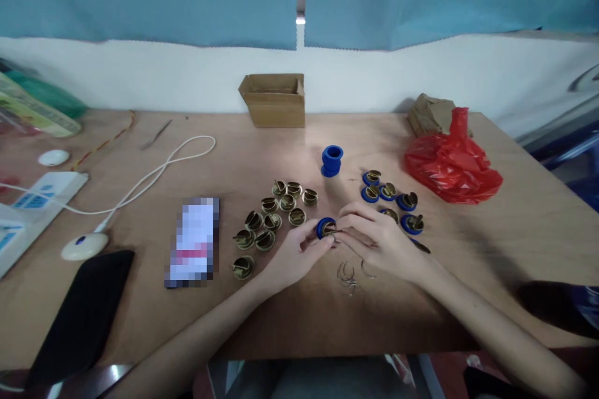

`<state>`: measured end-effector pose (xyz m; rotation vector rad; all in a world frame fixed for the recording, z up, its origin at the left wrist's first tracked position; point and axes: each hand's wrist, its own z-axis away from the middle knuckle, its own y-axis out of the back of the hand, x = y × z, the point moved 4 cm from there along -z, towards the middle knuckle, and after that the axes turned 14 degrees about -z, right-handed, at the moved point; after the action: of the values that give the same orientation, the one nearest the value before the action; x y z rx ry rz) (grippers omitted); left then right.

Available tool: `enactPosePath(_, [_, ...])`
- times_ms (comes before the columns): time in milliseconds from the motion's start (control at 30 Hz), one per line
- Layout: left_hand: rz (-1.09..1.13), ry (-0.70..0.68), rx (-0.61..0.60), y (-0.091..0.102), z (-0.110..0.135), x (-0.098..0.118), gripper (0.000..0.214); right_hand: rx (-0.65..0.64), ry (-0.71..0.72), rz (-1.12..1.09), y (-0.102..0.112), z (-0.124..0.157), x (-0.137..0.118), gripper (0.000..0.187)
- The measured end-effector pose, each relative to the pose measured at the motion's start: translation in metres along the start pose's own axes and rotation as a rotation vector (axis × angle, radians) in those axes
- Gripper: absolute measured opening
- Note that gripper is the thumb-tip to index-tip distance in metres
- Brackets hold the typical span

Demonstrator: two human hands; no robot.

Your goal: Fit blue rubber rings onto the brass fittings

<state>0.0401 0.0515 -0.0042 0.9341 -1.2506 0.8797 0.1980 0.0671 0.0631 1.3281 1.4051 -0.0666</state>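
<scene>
My left hand pinches a round brass-coloured fitting with a blue ring between thumb and fingers, just above the table. My right hand meets it from the other side, fingertips closed together at its lower right edge. Whatever those fingertips hold is hidden. Left of my hands lie several brass-coloured fittings without blue rings, each with a tilted flap. On the right sit several blue-ringed fittings, some partly behind my right hand. Thin curved metal rings lie below my hands.
A stack of blue rings stands behind my hands. Farther back are an open cardboard box, a tied red plastic bag and a brown package. Leftward lie a phone, a black pouch, a white cable and a power strip.
</scene>
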Motion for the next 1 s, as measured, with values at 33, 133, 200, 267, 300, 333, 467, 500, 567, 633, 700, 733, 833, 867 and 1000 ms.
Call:
enactPosePath(33, [-0.035, -0.022, 0.02, 0.001, 0.001, 0.002, 0.02, 0.049, -0.026, -0.046, -0.003, 0.002, 0.002, 0.002])
enactPosePath(133, [-0.117, -0.081, 0.083, 0.004, 0.002, 0.002, 0.02, 0.175, -0.09, -0.128, -0.012, 0.007, 0.01, 0.015])
enactPosePath(200, [-0.147, -0.116, 0.102, 0.005, 0.002, 0.001, 0.022, 0.206, -0.085, -0.121, -0.018, 0.011, 0.014, 0.021])
enactPosePath(267, [-0.187, -0.148, 0.109, 0.005, 0.003, -0.001, 0.023, 0.221, -0.069, -0.097, -0.023, 0.015, 0.015, 0.022])
enactPosePath(300, [-0.216, -0.164, 0.112, 0.005, 0.003, -0.001, 0.023, 0.225, -0.065, -0.087, -0.025, 0.017, 0.015, 0.023])
enactPosePath(333, [-0.247, -0.181, 0.111, 0.005, 0.004, -0.002, 0.023, 0.224, -0.065, -0.081, -0.027, 0.018, 0.016, 0.025])
enactPosePath(467, [-0.35, -0.222, 0.107, 0.004, 0.005, -0.003, 0.026, 0.229, -0.06, -0.027, -0.033, 0.024, 0.019, 0.032])
enactPosePath(500, [-0.363, -0.22, 0.11, 0.003, 0.006, -0.004, 0.027, 0.242, -0.052, -0.012, -0.034, 0.026, 0.019, 0.033])
enactPosePath(567, [-0.375, -0.206, 0.118, 0.002, 0.006, -0.006, 0.031, 0.279, -0.032, 0.009, -0.036, 0.028, 0.018, 0.035])
enactPosePath(633, [-0.379, -0.182, 0.121, 0.001, 0.007, -0.008, 0.033, 0.308, -0.026, 0.003, -0.039, 0.029, 0.017, 0.036])
enactPosePath(700, [-0.389, -0.165, 0.126, 0.0, 0.007, -0.01, 0.033, 0.33, -0.031, -0.003, -0.041, 0.029, 0.016, 0.036])
enactPosePath(733, [-0.398, -0.158, 0.132, 0.0, 0.007, -0.011, 0.033, 0.339, -0.033, -0.002, -0.042, 0.028, 0.016, 0.036])
enactPosePath(833, [-0.446, -0.149, 0.149, 0.0, 0.008, -0.015, 0.033, 0.361, -0.021, 0.015, -0.043, 0.027, 0.015, 0.034])
enactPosePath(867, [-0.466, -0.153, 0.153, -0.001, 0.009, -0.016, 0.033, 0.358, -0.018, 0.016, -0.042, 0.027, 0.015, 0.033])
enactPosePath(1000, [-0.513, -0.196, 0.159, -0.002, 0.01, -0.015, 0.036, 0.314, -0.035, -0.002, -0.042, 0.026, 0.018, 0.029])
